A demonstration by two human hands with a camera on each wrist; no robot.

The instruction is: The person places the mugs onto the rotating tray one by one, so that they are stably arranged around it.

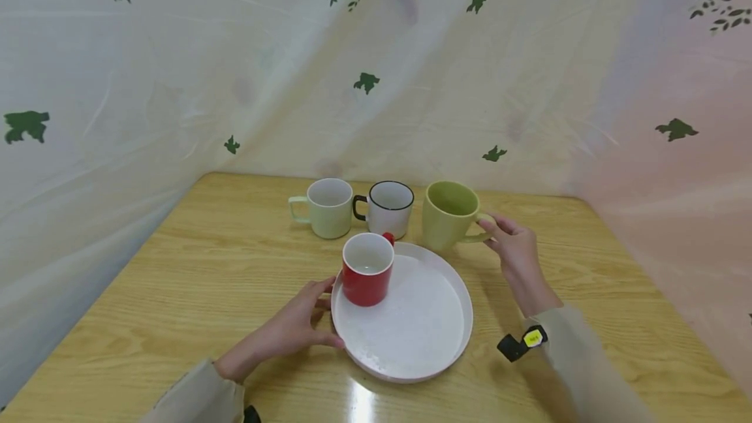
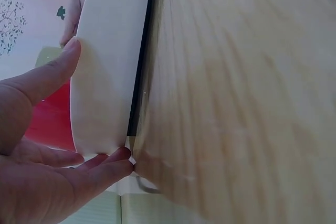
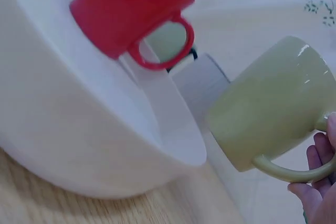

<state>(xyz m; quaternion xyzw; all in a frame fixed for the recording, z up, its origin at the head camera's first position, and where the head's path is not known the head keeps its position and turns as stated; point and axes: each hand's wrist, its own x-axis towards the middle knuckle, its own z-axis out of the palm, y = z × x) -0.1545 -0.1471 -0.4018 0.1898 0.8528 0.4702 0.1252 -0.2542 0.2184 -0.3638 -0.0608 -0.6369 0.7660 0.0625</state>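
Note:
My right hand (image 1: 512,243) grips the handle of a yellow-green mug (image 1: 442,230), upright just beyond the tray's back right rim. The right wrist view shows the thumb and fingers around that handle. My left hand (image 1: 294,322) holds the near left side of a round white tray (image 1: 423,344). Its thumb and fingers (image 2: 107,174) are spread along the tray's wall in the left wrist view. On the tray's left part stands a red mug (image 1: 367,282) with a white inside, its red handle (image 3: 167,64) pointing to the back right.
Behind the tray stand a pale green mug (image 1: 331,214) and a white mug (image 1: 390,214) with a black rim and handle. All this is on a wooden table (image 1: 194,279). A pale cloth with green leaf prints (image 1: 367,82) hangs behind the table.

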